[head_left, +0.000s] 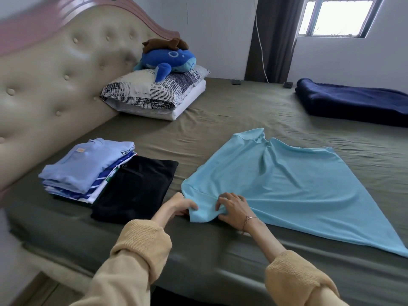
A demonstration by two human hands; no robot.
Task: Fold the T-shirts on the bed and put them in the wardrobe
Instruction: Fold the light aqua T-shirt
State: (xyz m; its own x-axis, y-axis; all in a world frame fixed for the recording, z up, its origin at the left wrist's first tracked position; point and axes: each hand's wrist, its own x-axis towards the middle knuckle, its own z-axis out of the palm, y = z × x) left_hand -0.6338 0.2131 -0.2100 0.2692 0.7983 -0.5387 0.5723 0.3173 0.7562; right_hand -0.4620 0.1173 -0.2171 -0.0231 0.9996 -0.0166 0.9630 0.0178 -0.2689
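— What is the T-shirt lying on, and how is it laid?

— The bed (220, 111) is covered by an olive sheet, and the light blue T-shirt (287, 184) is spread flat on it. Its long axis is run slantwise, from the collar far out on the bed to the hem at the near right edge. The sleeve end is turned toward the person.

— Which of the hands is nearer to it?

— Both are placed on the near sleeve. The cloth's left edge is pinched by the left hand (181, 206), with fingers curled. A bunch of fabric just beside that is gripped by the right hand (234, 208). The rest of the shirt is stretched away to the right, so it is judged that the fold must be carried rightward or away.

— And what is found around it?

— Just to the left a folded black shirt (136, 188) is laid, and beyond it a stack of folded shirts (88, 168) against the headboard (55, 74). A dark blue blanket (353, 102) is seen far right, well apart, and pillows (154, 93) with a plush toy (167, 60) at the far left. Nothing is set in the way of the fold. No wardrobe is shown.
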